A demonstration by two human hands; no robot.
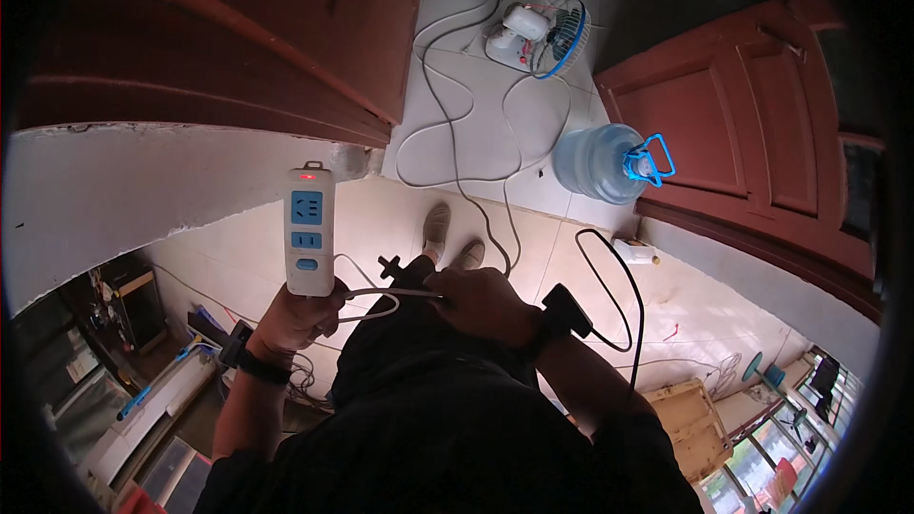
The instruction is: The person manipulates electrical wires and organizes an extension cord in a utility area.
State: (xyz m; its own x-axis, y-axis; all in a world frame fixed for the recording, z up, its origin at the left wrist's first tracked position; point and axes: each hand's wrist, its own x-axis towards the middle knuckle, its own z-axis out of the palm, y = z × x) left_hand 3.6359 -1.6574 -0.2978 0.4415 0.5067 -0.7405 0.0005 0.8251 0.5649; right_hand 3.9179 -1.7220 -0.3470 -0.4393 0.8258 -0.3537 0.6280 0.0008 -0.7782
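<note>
My left hand (303, 316) has its fingers wrapped around the base of an upright white power strip (310, 228); my right hand (481, 300) apparently pinches its white cord (381, 294). Beyond: tiled floor (581, 266), water bottle (602, 164), small fan (547, 35).

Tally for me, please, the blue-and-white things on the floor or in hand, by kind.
White power strip with blue sockets, in the left hand: 1
Small white fan with blue grille: 1
Pale blue plastic water jug with blue handle: 1
Total: 3
</note>
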